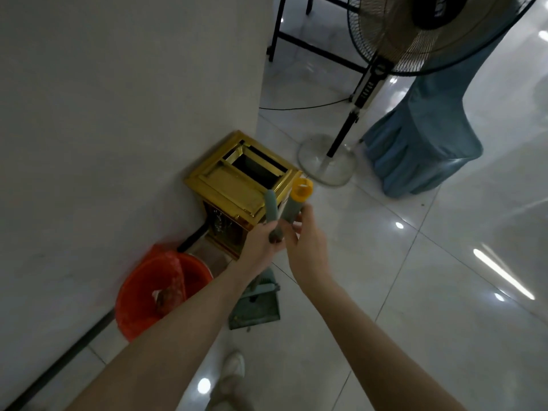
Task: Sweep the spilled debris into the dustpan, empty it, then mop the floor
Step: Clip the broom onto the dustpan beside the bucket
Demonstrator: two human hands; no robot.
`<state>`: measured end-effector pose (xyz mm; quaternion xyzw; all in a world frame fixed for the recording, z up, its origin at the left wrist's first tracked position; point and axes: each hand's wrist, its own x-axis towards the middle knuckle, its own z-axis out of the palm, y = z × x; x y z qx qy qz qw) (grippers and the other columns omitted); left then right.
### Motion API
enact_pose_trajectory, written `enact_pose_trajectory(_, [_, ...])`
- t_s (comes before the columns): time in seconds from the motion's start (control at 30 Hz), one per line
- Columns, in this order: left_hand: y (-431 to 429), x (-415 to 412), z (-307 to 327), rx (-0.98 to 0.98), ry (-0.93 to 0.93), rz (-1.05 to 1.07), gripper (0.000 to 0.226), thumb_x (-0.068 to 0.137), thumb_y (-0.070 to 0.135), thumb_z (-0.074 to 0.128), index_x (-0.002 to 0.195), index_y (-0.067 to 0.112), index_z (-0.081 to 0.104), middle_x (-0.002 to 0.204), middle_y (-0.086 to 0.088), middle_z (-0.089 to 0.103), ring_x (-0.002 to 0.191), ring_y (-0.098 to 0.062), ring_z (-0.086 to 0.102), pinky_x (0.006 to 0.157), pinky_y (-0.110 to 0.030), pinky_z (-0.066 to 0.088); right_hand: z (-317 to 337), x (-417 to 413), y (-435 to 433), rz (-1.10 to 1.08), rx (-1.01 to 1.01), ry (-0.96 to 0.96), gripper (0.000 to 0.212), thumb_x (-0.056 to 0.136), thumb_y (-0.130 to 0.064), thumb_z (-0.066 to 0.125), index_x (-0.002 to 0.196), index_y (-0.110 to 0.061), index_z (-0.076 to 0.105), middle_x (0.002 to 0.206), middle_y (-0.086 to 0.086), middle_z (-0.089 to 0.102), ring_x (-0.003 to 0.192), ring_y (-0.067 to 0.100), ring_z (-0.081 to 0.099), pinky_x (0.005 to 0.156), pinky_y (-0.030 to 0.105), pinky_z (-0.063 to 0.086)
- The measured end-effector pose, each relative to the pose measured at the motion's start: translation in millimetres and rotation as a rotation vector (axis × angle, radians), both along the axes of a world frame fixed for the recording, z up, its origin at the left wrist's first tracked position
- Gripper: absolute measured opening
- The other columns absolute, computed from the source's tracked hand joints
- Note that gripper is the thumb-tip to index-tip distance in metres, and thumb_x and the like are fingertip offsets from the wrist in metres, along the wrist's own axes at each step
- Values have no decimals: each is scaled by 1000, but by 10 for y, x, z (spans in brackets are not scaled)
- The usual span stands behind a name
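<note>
My left hand point(261, 244) grips a grey-green handle point(271, 207) that stands upright. My right hand point(308, 247) is curled around a second grey-green handle with a yellow cap point(299, 194), right beside the first. The two handles nearly touch above my hands. Below my hands a teal dustpan point(261, 307) rests on the tiled floor, with a shaft rising from it. I cannot tell which handle belongs to it. No broom head or mop head shows.
A gold square bin point(231, 185) with an open top stands against the white wall. A red bucket lined with a red bag point(142, 298) sits left of the dustpan. A standing fan point(327, 161), its cable and a blue-covered chair point(421, 143) stand to the right.
</note>
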<state>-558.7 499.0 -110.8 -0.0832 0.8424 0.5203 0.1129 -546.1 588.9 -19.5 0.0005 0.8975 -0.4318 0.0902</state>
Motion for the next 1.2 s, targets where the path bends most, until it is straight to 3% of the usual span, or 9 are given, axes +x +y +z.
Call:
enact_pose_trajectory(0.17, [34,190,154,-63,-4,-30,12,93,11,58,83,14,51,74,9,50,69,-1,52,79,-22,46,39,154,105,73,8,-26,36,99,-21,48,134,-14,39,123,8,61,100,18,59,82,28,48])
enact_pose_trajectory(0.23, [68,321,180,-70,-3,-33,16,90,16,61,81,17,49,82,3,53,78,-9,51,77,-23,42,78,270,156,91,3,-35,37,99,-22,49,134,-16,39,124,6,61,97,15,57,83,30,49])
enact_pose_trajectory(0.37, [181,680,276,-18,7,-8,14,89,19,64,82,18,53,78,7,57,73,-10,57,73,-26,47,194,575,307,123,-46,-21,38,99,-22,49,135,-20,38,115,0,59,94,10,55,82,29,49])
enact_pose_trajectory(0.47, [291,1025,399,10,32,26,8,89,18,65,86,21,59,76,10,61,75,-7,61,68,-23,47,282,882,443,160,-66,36,31,99,-23,49,128,-26,39,114,1,61,94,15,60,85,37,54])
enact_pose_trajectory(0.57, [444,1436,541,-51,108,113,6,88,15,66,92,11,66,77,6,62,74,-9,58,70,-25,46,397,1290,576,213,-88,70,28,98,-24,50,123,-28,38,110,5,63,95,21,63,83,47,56])
enact_pose_trajectory(0.73, [652,2126,797,-44,124,239,13,85,7,67,98,6,68,83,1,62,82,-19,61,81,-34,52,671,1962,827,319,-113,108,21,99,-27,47,118,-31,38,101,-1,61,92,18,61,84,46,53])
enact_pose_trajectory(0.87, [726,2614,1065,-24,222,255,23,86,0,63,81,21,57,69,11,54,66,-1,50,61,-6,41,889,2339,896,409,-91,169,23,99,-29,48,120,-26,39,99,0,61,90,21,60,82,45,52])
enact_pose_trajectory(1.0, [633,3025,1152,-77,225,310,36,83,0,64,71,31,51,70,13,56,66,2,49,59,-4,37,984,2639,790,475,-60,163,27,99,-33,48,121,-34,33,109,1,64,95,23,63,83,47,54])
enact_pose_trajectory(1.2, [288,3586,1114,-86,214,413,34,81,7,71,74,34,53,69,18,55,66,4,50,62,-4,37,911,3009,371,605,-42,158,21,98,-31,49,114,-32,35,101,3,66,91,22,65,81,49,55])
